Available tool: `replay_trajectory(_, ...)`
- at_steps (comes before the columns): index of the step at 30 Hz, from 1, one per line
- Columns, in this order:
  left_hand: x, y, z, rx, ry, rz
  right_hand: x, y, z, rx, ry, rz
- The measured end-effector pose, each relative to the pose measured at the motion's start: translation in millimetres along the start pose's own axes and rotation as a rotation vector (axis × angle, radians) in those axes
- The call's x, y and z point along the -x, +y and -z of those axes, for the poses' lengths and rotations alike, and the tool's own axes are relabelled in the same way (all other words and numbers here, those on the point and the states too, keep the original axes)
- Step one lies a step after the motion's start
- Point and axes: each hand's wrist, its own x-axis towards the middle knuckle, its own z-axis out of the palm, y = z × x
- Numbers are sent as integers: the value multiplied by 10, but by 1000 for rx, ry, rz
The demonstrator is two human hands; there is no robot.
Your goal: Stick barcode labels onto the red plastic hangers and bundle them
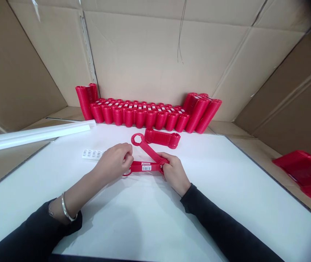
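My right hand (176, 173) is closed around the right ends of red ring-ended plastic bars, thumb on top. The bars fan apart there: one bar (150, 151) slants up and left to an open ring, and a lower bar (136, 167) bears a white barcode sticker (146, 168). Over the left end of the lower bar, my left hand (115, 160) has its fingers curled in. What those fingers hold, if anything, is hidden. Partly behind the left hand lies a white strip of barcode stickers (91, 154). A short stack of red bars (162, 138) lies just beyond.
Several stacks of red bars (140, 118) line the back of the white table (133, 218), with taller stacks (201, 112) at the right end. White rolls (40, 134) lie at the left. More red pieces (305, 174) sit off the right edge. Cardboard walls (150, 54) surround the table.
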Motion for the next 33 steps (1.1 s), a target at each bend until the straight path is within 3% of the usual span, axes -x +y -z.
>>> replay_trajectory(3, -22, -25, 51, -45, -67, 49, 3, -6, 1, 7, 1, 8)
replay_trajectory(7, -68, -158, 99, -180, -31, 137, 22, -11, -11, 36, -40, 39)
replay_trajectory(12, -66, -254, 47, -171, -147, 40, 44, -29, -17, 46, -73, 33)
replay_trajectory(20, -68, -208, 29, -98, -156, 21, 43, -23, -27, 69, -82, 22)
replay_trajectory(24, -72, -177, 124, 43, -156, 37, 10, -2, -27, 113, -65, 30)
replay_trajectory(27, -62, -102, 163, 271, -140, 90, -3, -8, -32, 130, -58, 30)
replay_trajectory(33, -45, 119, 35, 715, -135, 266, 23, -89, -57, 121, -70, 17)
